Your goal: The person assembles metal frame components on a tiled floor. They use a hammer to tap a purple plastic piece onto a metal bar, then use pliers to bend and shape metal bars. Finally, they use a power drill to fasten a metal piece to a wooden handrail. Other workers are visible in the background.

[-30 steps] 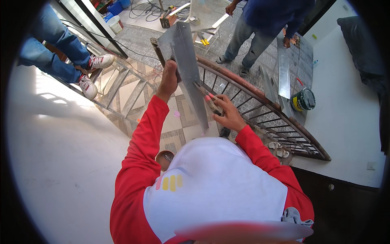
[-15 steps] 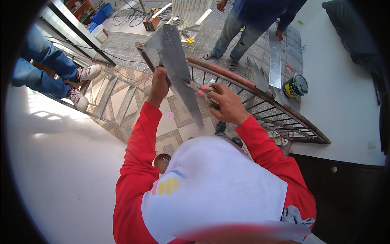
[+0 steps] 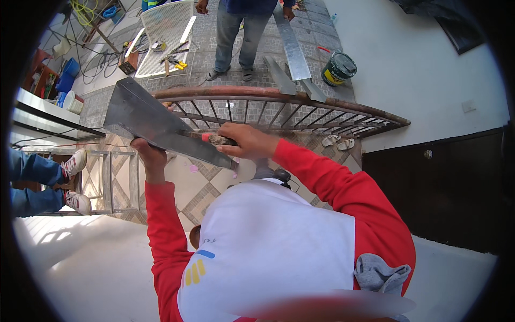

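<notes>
My left hand (image 3: pixel 152 156) grips a long, tapering grey sheet-metal piece (image 3: pixel 155 119) with a folded edge. The thumb shows at its near side; most of the fingers are hidden behind the metal. My right hand (image 3: pixel 242 140) is closed round the grimy handle of what looks like a putty knife (image 3: pixel 219 140), with a pinkish-red part towards the metal. Its working end lies against or close to the piece; contact is hard to tell. Pink smears mark the narrow end of the metal.
A curved railing (image 3: pixel 257 92) runs beyond my hands. Behind it stand a person (image 3: pixel 241 37) holding a metal strip (image 3: pixel 292 48), a dark bucket (image 3: pixel 339 70) and a white mesh chair (image 3: pixel 166 32) with tools. At left, another person's shoes (image 3: pixel 75 163) rest by a ladder (image 3: pixel 110 182).
My view has turned, so the railing and chair sit further left. The sheet metal has swung from steep to a flatter slant. Both hands keep their holds.
</notes>
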{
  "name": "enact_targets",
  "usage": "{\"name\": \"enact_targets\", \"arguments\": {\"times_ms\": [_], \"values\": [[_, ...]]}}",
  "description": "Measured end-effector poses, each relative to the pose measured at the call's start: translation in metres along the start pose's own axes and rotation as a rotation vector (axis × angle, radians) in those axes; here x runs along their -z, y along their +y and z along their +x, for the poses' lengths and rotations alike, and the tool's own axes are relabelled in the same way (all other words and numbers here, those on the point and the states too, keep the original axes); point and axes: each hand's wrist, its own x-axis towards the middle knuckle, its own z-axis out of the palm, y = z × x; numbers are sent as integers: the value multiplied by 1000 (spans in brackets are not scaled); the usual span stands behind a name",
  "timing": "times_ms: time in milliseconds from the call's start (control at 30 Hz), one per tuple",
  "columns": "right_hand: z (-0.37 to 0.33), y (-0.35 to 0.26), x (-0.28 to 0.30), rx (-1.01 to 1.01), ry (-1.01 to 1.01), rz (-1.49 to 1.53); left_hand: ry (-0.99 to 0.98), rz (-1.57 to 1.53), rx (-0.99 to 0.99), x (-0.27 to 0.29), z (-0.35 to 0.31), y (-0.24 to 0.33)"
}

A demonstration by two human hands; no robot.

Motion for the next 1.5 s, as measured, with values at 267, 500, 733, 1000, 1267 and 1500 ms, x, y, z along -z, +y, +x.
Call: {"name": "enact_targets", "arguments": {"times_ms": [267,500,733,1000,1267,1500], "values": [[-29,23,-33,-242,-10,462,21,29,-12,-8,2,2],[-55,37,-47,-326,-49,500,110,80,-5,-10,4,-1],[-73,36,-54,-378,-74,507,148,111,31,-30,6,15],[-82,37,-63,-356,-80,474,133,100,-18,-29,7,18],[-86,35,-64,-443,-50,570,164,132,-23,-13,-4,23],[-97,51,-40,-681,217,772,253,84,-81,7,-22,35]]}}
